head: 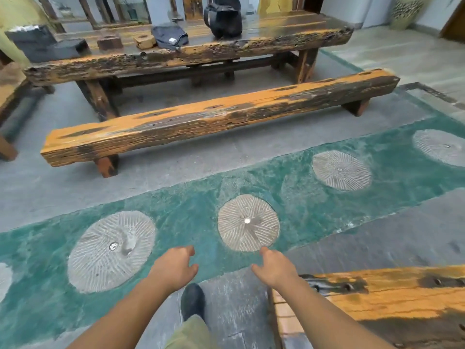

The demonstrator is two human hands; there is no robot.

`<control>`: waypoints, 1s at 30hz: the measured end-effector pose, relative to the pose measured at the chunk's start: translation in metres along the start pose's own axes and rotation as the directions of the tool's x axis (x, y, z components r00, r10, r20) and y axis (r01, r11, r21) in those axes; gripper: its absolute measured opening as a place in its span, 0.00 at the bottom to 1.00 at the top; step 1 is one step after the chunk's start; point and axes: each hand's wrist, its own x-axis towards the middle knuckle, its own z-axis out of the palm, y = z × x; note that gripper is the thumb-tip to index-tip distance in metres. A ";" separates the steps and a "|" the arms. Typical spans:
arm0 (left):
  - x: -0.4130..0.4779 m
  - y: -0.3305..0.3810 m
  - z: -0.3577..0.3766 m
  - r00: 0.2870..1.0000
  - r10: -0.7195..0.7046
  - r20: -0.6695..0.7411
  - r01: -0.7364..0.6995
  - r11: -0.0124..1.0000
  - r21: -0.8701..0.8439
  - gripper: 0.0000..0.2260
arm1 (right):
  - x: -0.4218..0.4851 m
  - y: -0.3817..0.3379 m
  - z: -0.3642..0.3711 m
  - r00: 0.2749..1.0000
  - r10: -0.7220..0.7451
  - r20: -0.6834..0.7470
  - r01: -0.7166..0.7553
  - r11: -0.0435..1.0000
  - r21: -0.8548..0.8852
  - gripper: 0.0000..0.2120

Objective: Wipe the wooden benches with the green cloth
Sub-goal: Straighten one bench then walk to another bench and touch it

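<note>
Two grips hang empty in front of us: the left grip (173, 267) and the right grip (273, 267) both show loosely curled fingers holding nothing, above the green strip of floor (176, 197) set with round millstones (248, 222); the green cloth is nowhere in view, so we cannot say where it lies; the step in hand, as we judge it, is fetching that cloth before any wiping starts; to do it well we should search first, perhaps on the long surface (276, 34) behind, where a black backpack (224, 18) and a dark pouch (169, 36) sit; the far wooden bench (219, 117) lies between that surface and the green strip, its long axis running from lower left to upper right; the near wooden bench (390, 290) shows only one end, just beside our right forearm, and runs off to the right; strokes should follow each long axis, along the grain
</note>
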 end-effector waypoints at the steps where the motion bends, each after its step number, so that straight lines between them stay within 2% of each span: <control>1: 0.029 0.002 -0.007 0.999 0.029 0.023 -0.029 1.000 0.008 0.20 | 0.021 0.003 -0.007 1.000 0.031 0.000 -0.031 0.999 0.023 0.22; 5: 0.164 0.021 -0.039 0.971 0.214 0.107 -0.224 0.971 0.089 0.18 | 0.099 0.020 -0.039 0.969 0.245 -0.015 -0.240 0.958 0.160 0.23; 8: 0.256 0.057 -0.069 0.909 0.379 0.173 -0.403 0.905 0.135 0.17 | 0.127 0.037 -0.070 0.882 0.470 -0.023 -0.437 0.837 0.328 0.24; 10: 0.305 0.093 -0.089 0.825 0.509 0.244 -0.553 0.815 0.174 0.18 | 0.131 0.050 -0.091 0.795 0.606 -0.025 -0.541 0.728 0.421 0.24; 14: 0.373 0.191 -0.114 0.641 0.677 0.361 -0.765 0.600 0.232 0.15 | 0.119 0.074 -0.124 0.619 0.785 -0.020 -0.643 0.521 0.561 0.27; 19: 0.420 0.323 -0.106 0.414 0.775 0.478 -0.910 0.334 0.247 0.18 | 0.120 0.112 -0.132 0.405 0.910 0.083 -0.649 0.222 0.728 0.30; 22: 0.437 0.394 -0.089 0.281 0.800 0.531 -0.955 0.177 0.239 0.19 | 0.134 0.138 -0.124 0.326 0.934 0.150 -0.618 0.090 0.781 0.31; 28: 0.439 0.509 -0.051 0.025 0.744 0.668 -0.978 -0.120 0.171 0.19 | 0.149 0.162 -0.118 0.177 0.925 0.337 -0.534 -0.197 0.822 0.32; 30: 0.427 0.542 -0.034 -0.086 0.677 0.731 -0.964 -0.242 0.111 0.19 | 0.147 0.161 -0.116 0.108 0.908 0.405 -0.487 -0.307 0.818 0.32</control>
